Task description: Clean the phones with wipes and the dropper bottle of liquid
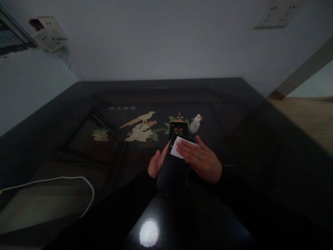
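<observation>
My left hand (156, 163) is closed around the left edge of a black smartphone (173, 170), which is tilted with its dark screen facing me. Across the phone's upper end lies a small white wipe (177, 149). My right hand (200, 158) presses the wipe against the screen with its fingers together, a ring on one of them. Just beyond the phone's top edge, a phone case (178, 129) with round camera cutouts rests on the table, partly covered by the phone. A small clear bottle with a white cap (195, 125) stands to the right of the case.
The dark glossy tabletop (223, 104) bears a bird-and-flower picture (140, 128). A white cable (70, 177) curves at the lower left. Wall sockets (278, 14) are at the upper right and upper left. A round light reflection (149, 233) shows near the bottom.
</observation>
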A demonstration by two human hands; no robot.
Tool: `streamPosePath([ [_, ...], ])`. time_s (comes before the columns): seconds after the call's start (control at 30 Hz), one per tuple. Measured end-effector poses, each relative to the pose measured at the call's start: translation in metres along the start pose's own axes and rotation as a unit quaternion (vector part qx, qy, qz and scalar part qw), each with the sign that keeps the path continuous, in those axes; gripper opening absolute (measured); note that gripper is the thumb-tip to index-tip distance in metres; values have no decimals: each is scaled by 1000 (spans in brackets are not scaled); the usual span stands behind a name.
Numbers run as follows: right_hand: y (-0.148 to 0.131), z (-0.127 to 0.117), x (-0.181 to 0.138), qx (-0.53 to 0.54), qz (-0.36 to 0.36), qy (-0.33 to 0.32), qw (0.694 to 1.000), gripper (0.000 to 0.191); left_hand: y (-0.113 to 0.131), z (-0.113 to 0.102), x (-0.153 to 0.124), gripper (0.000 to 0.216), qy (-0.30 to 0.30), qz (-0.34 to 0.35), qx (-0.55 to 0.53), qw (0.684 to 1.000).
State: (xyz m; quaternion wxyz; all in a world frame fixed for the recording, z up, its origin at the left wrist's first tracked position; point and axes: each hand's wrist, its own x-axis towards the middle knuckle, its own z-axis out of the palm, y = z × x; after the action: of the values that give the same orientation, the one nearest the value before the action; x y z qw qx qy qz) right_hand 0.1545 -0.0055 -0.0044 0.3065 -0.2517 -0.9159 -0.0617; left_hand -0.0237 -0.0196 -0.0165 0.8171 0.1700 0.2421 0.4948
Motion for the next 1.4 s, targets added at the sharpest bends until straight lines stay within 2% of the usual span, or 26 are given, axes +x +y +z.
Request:
streamPosePath([
  [0.07, 0, 1, -2, 6, 10, 1, 1000, 31, -1, 1, 3, 66, -8, 11, -3, 1000],
  [0.2, -18, 6, -4, 90, -121, -44, 988, 28, 2, -5, 9, 64, -7, 28, -14, 999],
  [0.27, -14, 6, -6, 121, -145, -57, 980, 29, 4, -8, 12, 65, 2, 59, -18, 998],
  [0.33, 2, 3, -9, 150, -84, -47, 984, 33, 7, -10, 12, 73, 6, 76, -8, 997],
  [0.4, 24, 2, -14, 210, 37, -3, 977, 35, 11, -9, 10, 81, -3, 52, 15, 999],
  [0.43, 34, 3, -18, 253, 133, 37, 958, 34, 13, -8, 9, 82, -9, 43, 27, 999],
  [0.47, 42, 4, -21, 305, 246, 91, 916, 32, 15, -7, 7, 82, -12, 41, 36, 998],
  [0.53, 51, 12, -27, 386, 425, 189, 797, 29, 18, -6, 4, 80, -12, 62, 49, 997],
  [0.57, 53, 16, -29, 412, 474, 221, 746, 30, 19, -6, 3, 80, -6, 77, 58, 995],
  [0.6, 53, 21, -30, 432, 500, 242, 711, 31, 19, -6, 3, 80, 3, 85, 70, 994],
  [0.63, 53, 25, -30, 447, 508, 251, 692, 33, 19, -7, 4, 81, 17, 90, 84, 992],
  [0.77, 49, 30, -24, 495, 528, 267, 636, 35, 18, -10, 8, 83, 92, 142, 122, 978],
  [0.83, 48, 28, -21, 512, 535, 272, 614, 36, 17, -10, 10, 85, 86, 166, 114, 976],
  [1.0, 47, 24, -19, 539, 537, 285, 583, 38, 13, -12, 8, 90, 8, 169, 85, 982],
  [1.23, 45, 22, -18, 560, 529, 274, 575, 34, 7, -15, 3, 97, -11, 121, 100, 988],
  [1.4, 46, 23, -18, 563, 527, 271, 576, 34, 6, -16, 5, 102, -24, 130, 84, 988],
])
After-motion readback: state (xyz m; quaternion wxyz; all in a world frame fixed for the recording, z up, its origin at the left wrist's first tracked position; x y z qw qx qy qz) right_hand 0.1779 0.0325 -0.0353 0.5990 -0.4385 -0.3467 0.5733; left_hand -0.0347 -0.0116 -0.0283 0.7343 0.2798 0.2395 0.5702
